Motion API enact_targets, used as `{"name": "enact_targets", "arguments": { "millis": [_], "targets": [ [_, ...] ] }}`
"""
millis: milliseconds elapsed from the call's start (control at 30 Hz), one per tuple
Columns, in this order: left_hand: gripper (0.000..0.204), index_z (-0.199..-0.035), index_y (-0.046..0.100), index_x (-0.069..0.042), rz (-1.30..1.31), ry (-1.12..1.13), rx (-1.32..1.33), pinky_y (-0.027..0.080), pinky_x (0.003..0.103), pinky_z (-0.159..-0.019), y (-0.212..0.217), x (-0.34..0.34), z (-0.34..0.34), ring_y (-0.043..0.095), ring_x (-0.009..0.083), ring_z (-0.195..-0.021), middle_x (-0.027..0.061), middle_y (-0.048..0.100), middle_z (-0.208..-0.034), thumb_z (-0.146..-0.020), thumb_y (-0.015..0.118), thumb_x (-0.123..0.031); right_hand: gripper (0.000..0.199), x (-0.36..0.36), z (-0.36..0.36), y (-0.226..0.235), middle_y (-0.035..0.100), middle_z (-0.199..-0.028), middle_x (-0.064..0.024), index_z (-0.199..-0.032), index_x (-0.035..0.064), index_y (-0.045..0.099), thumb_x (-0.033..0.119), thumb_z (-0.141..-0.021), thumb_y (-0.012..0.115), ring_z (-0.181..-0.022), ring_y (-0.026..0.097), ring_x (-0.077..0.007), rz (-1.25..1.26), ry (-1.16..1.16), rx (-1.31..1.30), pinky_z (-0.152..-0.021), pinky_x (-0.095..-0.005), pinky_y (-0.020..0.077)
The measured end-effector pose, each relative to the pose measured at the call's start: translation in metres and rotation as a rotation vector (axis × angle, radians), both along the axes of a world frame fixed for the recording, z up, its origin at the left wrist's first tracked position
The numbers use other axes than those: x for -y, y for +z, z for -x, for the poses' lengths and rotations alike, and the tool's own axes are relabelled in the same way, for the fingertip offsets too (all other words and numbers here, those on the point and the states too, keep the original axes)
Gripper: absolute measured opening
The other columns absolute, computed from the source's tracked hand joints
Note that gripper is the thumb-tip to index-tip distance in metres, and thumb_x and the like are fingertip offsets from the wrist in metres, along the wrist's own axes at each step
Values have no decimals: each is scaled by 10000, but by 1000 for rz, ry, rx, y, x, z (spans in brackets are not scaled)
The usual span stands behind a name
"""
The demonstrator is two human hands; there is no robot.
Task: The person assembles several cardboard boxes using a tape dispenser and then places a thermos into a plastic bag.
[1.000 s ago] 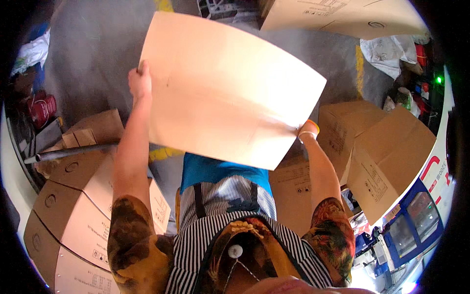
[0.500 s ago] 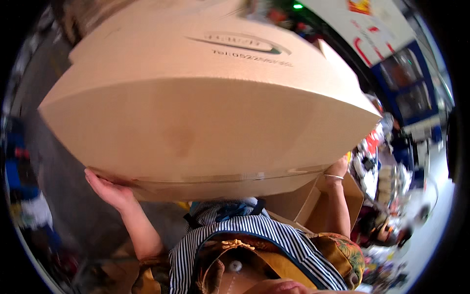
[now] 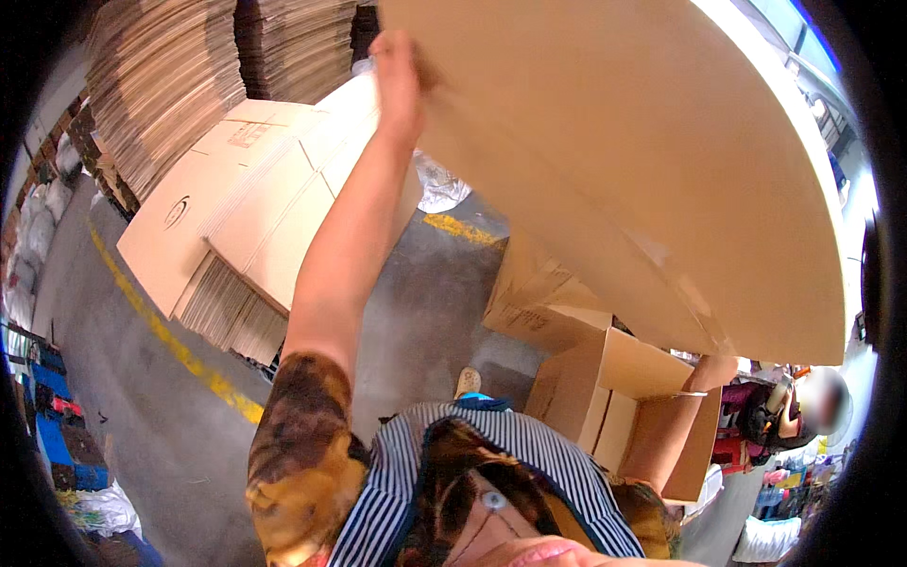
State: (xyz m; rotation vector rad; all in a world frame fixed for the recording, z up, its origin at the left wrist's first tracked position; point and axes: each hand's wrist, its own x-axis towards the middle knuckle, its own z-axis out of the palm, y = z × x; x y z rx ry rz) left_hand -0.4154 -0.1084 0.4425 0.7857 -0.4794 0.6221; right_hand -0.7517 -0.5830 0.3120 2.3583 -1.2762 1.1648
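Note:
A large brown cardboard box (image 3: pixel 642 180) is held up in front of me, tilted, filling the upper right. A strip of clear tape (image 3: pixel 680 288) runs along its lower face. My left hand (image 3: pixel 399 90), arm stretched out, grips its far left edge; the fingertips are partly hidden. At the near right corner, my right hand (image 3: pixel 710 372) holds the box from below, most of its fingers out of sight. Under the raised box stands another cardboard box (image 3: pixel 605 416) with its inside showing, close to my right forearm.
Flattened cartons (image 3: pixel 246 198) lie in a pile at the left, with taller carton stacks (image 3: pixel 165 85) behind. A yellow floor line (image 3: pixel 179 345) runs beside them. Another carton (image 3: pixel 543 293) stands ahead. At the right is another person (image 3: pixel 798 406) among goods.
The raised box has swung to the right and tilted. My left hand has gone from its lower left up to the far edge. My view has turned, bringing the carton stacks into sight.

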Motion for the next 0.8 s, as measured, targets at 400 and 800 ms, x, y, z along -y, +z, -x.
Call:
{"name": "enact_targets", "arguments": {
  "millis": [400, 800],
  "targets": [
    [654, -1404, 256, -53, -721, 0, -273, 164, 411, -1110, -184, 334, -107, 138, 332, -1367, 192, 139, -1478, -918, 418, -459, 454, -60, -122, -63, 631, -904, -124, -1080, -54, 554, 330, -850, 634, -782, 550, -172, -679, 457, 480, -717, -297, 453],
    [651, -1313, 384, -14, -1264, 424, -475, 241, 416, -1084, -282, 126, -270, 241, 349, -1331, 182, 302, -1416, -775, 622, -293, 451, -99, -152, -141, 641, -807, -196, -1017, -8, 578, 317, -738, 718, -692, 632, -301, -489, 551, -323, -612, -359, 489]
  ]
}}
